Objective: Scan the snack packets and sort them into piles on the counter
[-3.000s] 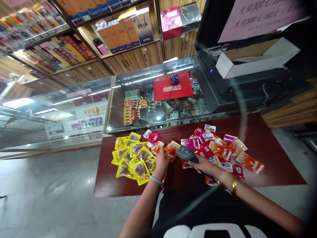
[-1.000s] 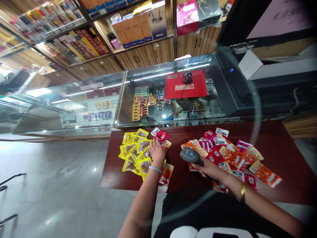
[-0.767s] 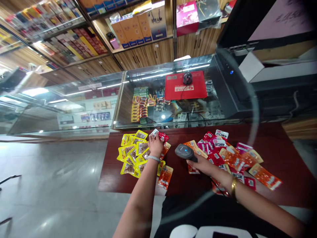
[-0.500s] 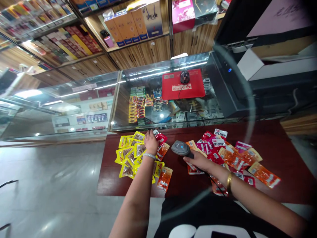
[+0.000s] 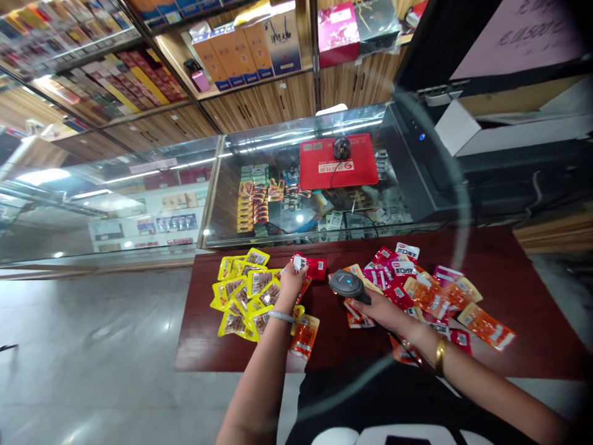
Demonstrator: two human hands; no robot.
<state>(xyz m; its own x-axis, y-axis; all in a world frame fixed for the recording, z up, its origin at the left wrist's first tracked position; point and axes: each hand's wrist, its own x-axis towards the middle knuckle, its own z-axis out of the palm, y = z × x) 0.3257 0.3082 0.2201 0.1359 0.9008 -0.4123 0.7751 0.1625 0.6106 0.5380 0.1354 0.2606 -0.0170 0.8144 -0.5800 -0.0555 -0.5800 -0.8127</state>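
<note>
My left hand (image 5: 291, 283), a pale bracelet on its wrist, has its fingers closed on a red snack packet (image 5: 317, 269) with a white end. Left of it lies a spread of yellow snack packets (image 5: 235, 288), partly covered by my forearm. An orange snack packet (image 5: 305, 337) lies below the hand. In my right hand (image 5: 378, 310) is a dark grey barcode scanner (image 5: 347, 283), its head turned left toward the red packet and a blue light showing on top. Beyond my right hand, red, pink and orange packets (image 5: 426, 295) are heaped, some hidden under my forearm.
The dark red wooden table (image 5: 199, 346) meets a glass display case (image 5: 278, 238) at its far edge. On the glass rest a red mat (image 5: 315, 173) and a black mouse (image 5: 341, 148). A dark monitor (image 5: 417, 167) stands at right. The scanner's cable runs under my right forearm.
My left hand has moved slightly right and down from the edge of the yellow packets and now has the red packet pinched, turned to the right. My right hand and the scanner have shifted slightly right.
</note>
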